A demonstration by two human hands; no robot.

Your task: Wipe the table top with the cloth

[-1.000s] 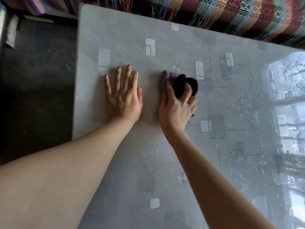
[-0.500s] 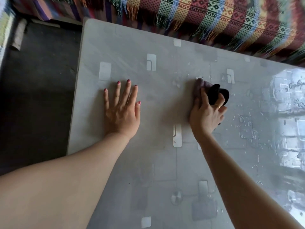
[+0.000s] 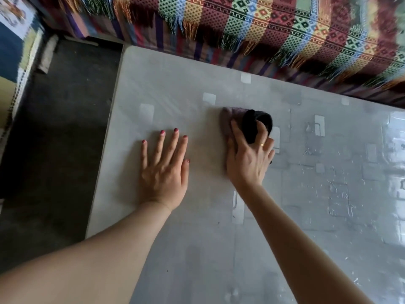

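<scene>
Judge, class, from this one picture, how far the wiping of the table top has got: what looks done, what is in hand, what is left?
Done: the table top looks matt and streak-free on its left part. In hand: the right hand grips the cloth against the surface mid-table, while the left hand rests flat. Left: water droplets glisten across the right side, so roughly half seems unwiped.

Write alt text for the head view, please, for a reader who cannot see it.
The right hand grips a dark bunched cloth on a grey table, while the left hand lies flat beside it. Droplets streak the table's right side; a fringed blanket hangs beyond.
</scene>
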